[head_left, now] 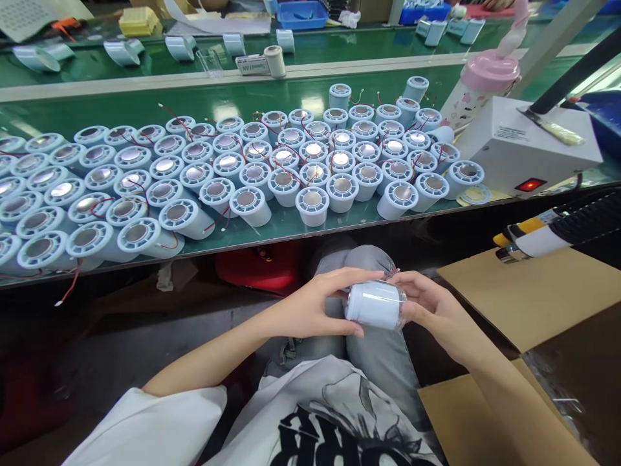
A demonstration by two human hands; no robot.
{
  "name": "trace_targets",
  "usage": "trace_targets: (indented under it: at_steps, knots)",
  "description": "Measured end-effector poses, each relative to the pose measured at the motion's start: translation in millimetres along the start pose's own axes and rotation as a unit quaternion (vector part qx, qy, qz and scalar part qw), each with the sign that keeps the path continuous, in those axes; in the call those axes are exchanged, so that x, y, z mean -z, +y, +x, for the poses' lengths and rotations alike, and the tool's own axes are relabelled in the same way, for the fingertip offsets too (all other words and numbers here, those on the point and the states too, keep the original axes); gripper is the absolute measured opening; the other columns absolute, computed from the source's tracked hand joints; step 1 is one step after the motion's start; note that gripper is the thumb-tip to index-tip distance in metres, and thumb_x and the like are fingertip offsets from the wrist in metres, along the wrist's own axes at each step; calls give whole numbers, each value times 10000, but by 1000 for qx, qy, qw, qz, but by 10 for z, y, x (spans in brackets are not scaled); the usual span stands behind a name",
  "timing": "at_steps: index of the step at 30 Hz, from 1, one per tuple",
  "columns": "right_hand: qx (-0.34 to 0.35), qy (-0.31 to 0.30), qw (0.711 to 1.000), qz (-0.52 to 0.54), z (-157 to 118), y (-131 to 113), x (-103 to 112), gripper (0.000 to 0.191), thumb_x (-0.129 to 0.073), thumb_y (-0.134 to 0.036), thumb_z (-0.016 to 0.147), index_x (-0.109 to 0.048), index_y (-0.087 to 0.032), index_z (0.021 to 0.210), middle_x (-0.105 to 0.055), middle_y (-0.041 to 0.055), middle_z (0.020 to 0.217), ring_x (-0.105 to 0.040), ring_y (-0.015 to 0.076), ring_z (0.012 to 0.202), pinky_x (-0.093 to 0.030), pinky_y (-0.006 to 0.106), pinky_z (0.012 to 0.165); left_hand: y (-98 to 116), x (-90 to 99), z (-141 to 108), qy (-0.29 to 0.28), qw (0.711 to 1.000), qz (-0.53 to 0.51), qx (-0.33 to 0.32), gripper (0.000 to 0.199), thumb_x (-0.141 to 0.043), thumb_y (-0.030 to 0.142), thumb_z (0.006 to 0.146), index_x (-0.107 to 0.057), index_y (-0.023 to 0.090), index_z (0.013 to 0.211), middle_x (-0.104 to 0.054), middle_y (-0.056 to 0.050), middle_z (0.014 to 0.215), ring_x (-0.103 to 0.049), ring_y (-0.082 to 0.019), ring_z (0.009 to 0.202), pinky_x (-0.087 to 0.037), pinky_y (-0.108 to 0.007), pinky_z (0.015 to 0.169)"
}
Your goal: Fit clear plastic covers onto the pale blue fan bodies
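Over my lap, a light-blue plastic cylinder (374, 304) lies sideways between my hands, with a shiny clear plastic sleeve around it. My left hand (325, 301) grips its left end, thumb below and fingers over the top. The right end rests in the curled fingers and thumb of my right hand (427, 301). Thin wires show near the right fingertips. On the bench in front, many similar light-blue cylinders (312, 200) stand in rows, with round silvery discs in their tops and thin red and black wires on some.
A grey box-shaped device (528, 145) with a lit red switch stands at the bench's right, beside a pink-lidded bottle (478, 84). Below are open cardboard flaps (528, 291) and a black hose with a white nozzle (543, 241). Behind runs a green conveyor (160, 71) with more cylinders.
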State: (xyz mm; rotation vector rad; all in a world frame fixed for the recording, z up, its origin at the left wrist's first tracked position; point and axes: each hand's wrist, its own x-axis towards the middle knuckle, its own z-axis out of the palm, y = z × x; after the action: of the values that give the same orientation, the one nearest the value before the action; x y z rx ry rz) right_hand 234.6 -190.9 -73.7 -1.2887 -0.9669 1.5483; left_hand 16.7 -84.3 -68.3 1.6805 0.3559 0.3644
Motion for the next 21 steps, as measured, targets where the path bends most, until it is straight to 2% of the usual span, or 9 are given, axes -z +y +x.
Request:
trace_targets:
  at_steps: [6, 12, 16, 21]
  knots:
    - [-53, 11, 998, 45, 47, 14, -27, 393, -661, -540, 848, -557, -192, 996, -629, -20, 741, -627, 118, 588, -571, 208, 526, 2, -4, -2, 2, 1000, 0, -3, 765, -810, 189, 702, -498, 298, 1393, -508, -83, 1445, -470, -263, 1334, -476, -341, 1033]
    - [-108, 14, 991, 82, 109, 17, -114, 520, -609, -676, 801, -509, -178, 912, -637, -13, 612, -611, 123, 422, -454, 150, 339, -4, -15, 0, 0, 1000, -17, -18, 769, -806, 163, 706, -494, 320, 1390, -494, -67, 1461, -445, -250, 1360, -470, -334, 1046]
    - [-148, -2, 982, 119, 142, 20, -153, 572, -611, -739, 746, -505, -182, 822, -604, -19, 492, -567, 114, 345, -383, 119, 280, -35, -6, 12, 2, 999, -9, -42, 781, -816, 141, 689, -504, 320, 1382, -491, -77, 1465, -433, -256, 1374, -426, -365, 1092]
    - [-207, -45, 963, 167, 135, 26, -149, 583, -447, -699, 875, -585, -143, 768, -640, 44, 491, -506, 73, 293, -326, 96, 266, -65, -4, 25, 5, 997, 5, -82, 784, -826, 139, 677, -515, 331, 1370, -471, -87, 1479, -448, -280, 1361, -406, -409, 1104]
